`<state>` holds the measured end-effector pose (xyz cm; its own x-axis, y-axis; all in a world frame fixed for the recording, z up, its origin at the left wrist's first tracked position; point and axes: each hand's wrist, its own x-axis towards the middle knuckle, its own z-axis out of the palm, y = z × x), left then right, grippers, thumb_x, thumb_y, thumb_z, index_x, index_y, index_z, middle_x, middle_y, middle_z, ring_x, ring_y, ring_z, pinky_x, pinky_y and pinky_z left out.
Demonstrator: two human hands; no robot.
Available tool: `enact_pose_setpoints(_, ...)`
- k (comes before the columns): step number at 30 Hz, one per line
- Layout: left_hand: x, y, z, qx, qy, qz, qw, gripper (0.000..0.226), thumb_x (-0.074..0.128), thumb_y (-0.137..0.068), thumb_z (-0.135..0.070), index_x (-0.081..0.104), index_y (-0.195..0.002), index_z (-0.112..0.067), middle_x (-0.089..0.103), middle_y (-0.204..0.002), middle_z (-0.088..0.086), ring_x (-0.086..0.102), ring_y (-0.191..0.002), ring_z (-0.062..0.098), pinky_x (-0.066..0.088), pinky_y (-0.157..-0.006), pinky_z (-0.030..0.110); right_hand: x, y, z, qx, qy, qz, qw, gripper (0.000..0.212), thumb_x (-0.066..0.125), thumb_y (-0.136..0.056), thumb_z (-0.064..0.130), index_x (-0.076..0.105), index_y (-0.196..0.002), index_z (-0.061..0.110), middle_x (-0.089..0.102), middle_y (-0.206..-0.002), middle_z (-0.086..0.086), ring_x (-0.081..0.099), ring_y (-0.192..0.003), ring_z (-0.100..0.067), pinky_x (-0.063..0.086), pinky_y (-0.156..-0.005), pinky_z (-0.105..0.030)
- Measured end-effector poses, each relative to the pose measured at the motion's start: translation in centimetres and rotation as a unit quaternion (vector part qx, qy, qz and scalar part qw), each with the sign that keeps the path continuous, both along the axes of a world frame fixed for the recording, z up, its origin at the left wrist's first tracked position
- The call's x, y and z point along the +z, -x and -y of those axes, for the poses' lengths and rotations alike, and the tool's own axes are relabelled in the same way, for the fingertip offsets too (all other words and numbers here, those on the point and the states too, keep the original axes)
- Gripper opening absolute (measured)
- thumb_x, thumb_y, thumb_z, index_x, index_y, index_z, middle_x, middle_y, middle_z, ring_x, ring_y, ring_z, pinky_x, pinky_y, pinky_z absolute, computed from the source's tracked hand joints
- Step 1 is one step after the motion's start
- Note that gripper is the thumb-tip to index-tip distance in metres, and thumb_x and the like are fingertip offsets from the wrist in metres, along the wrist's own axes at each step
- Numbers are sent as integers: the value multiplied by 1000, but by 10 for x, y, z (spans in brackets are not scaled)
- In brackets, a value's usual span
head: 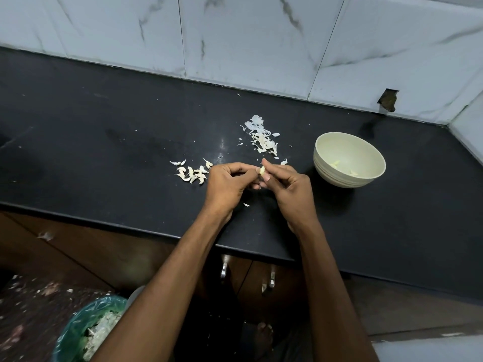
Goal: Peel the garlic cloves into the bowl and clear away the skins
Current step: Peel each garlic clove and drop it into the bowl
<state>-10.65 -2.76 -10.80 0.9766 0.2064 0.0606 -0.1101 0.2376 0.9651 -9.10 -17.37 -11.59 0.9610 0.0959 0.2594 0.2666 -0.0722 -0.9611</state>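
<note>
Black polished stone is stretching across my view as the counter (130, 142), backed by white marbled wall tiles (261, 35), and I am watching both hands working just above it near the front edge. My left hand (227, 182) is curling its fingers round one end of a small garlic clove (262, 170), while my right hand (290, 186) is pinching the other end between thumb and forefinger. I judge the clove to be light, firm and a little slick once bare, so I am keeping the hold at the tips and working the nail under the papery skin.

Unpeeled cloves (193, 173) are lying in a loose cluster just left of the hands, curved and pale. Dry, flaky skins (261, 137) are piling up beyond the hands, thin enough that a breath would scatter them. To the right, a cream ribbed bowl (332, 176) is holding a few peeled pieces. Down by the floor, a bin with a green liner (75, 333) is waiting for the skins.
</note>
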Motion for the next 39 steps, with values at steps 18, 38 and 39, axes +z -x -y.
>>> enact_pose_setpoints(18, 3, 3, 1, 2, -50, 1, 999, 8, 70, -93, 1, 76, -96, 5, 73, -76, 13, 63, -62, 14, 54, -68, 28, 14, 9, 0, -1, -131, -103, 986, 30, 71, -94, -4, 71, -123, -4, 79, -106, -14, 76, -101, -27, 63, -86, -30)
enact_pose_setpoints(38, 5, 6, 5, 15, -71, 18, 997, 7, 72, -92, 1, 75, -96, 7, 74, -71, 6, 67, -62, 8, 52, -62, 17, 10, 8, -3, -53, -88, -59, 993, 20, 78, -91, 5, 78, -110, 0, 80, -92, -11, 79, -92, -25, 64, -81, -31)
enact_pose_setpoints(39, 5, 7, 6, 17, -72, 19, 997, 8, 73, -92, 0, 75, -96, 7, 75, -74, 8, 68, -63, 9, 53, -63, 17, 9, 8, -3, -54, -81, -57, 994, 20, 78, -92, 6, 78, -111, 1, 81, -92, -10, 79, -92, -24, 64, -81, -31)
